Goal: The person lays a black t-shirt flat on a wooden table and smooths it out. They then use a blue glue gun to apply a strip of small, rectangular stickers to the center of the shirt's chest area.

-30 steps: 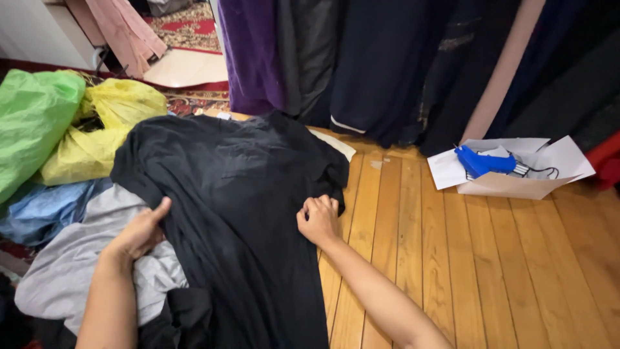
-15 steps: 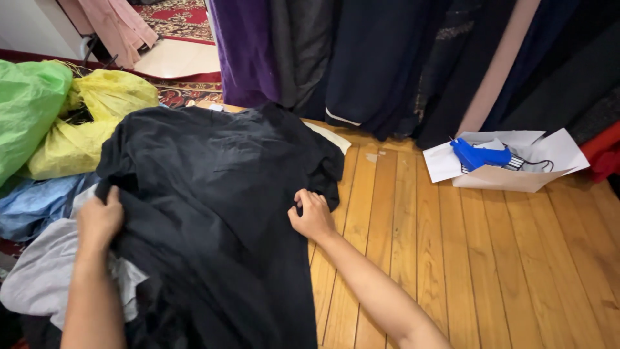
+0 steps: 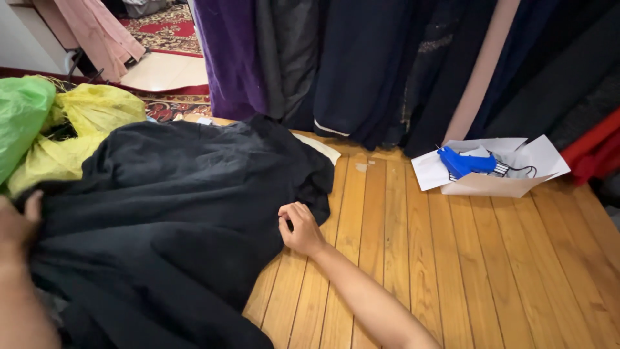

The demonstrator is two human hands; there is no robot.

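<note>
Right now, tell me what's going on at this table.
A person is handling a large black fabric garment spread over a wooden slatted table. The right hand grips the garment's edge near the table's middle; the left hand holds its far left side. Yellow and green plastic bags lie behind, and a blue glue gun rests in an open cardboard box.

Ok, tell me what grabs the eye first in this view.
A big black garment sprawls over the left of the wooden table, with the right hand at its edge and the left hand gripping its far side. A blue glue gun lies in a small box at the right, before hanging dark fabrics.
</note>
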